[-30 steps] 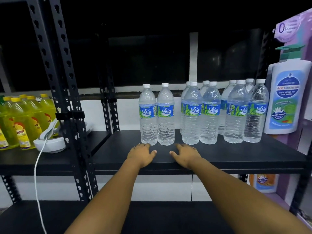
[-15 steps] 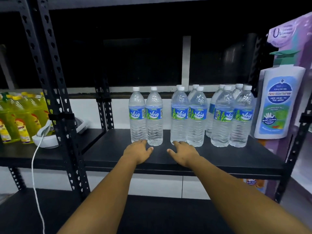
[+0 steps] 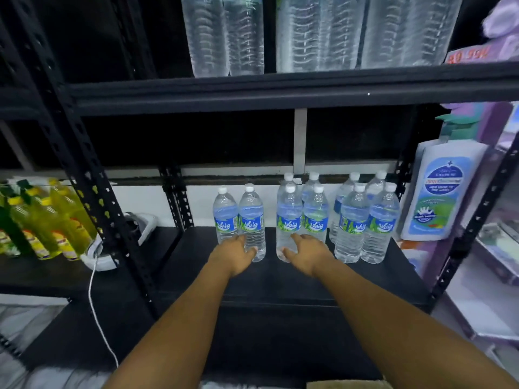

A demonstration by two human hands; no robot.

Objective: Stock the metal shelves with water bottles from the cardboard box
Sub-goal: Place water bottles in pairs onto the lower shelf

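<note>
On the black metal shelf (image 3: 393,265), left hand (image 3: 234,255) and right hand (image 3: 307,255) — fingers loose, grasping nothing — touch clear plastic water bottles (image 3: 289,220). Placement looks finished; next likely comes the cardboard box (image 3: 348,384).

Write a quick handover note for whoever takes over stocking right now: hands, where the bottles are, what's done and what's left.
Left hand: at the base of the left pair of water bottles, fingers against them; no clear grip.
Right hand: at the base of the next water bottle, also no closed grip.
Done: ten water bottles stand upright on the middle shelf, with a gap between the left pair and the rest. More bottles fill the upper shelf.
Cardboard box: only a corner shows at the bottom edge; contents hidden.
Left: close the gap, check the box, stock what remains.
</note>
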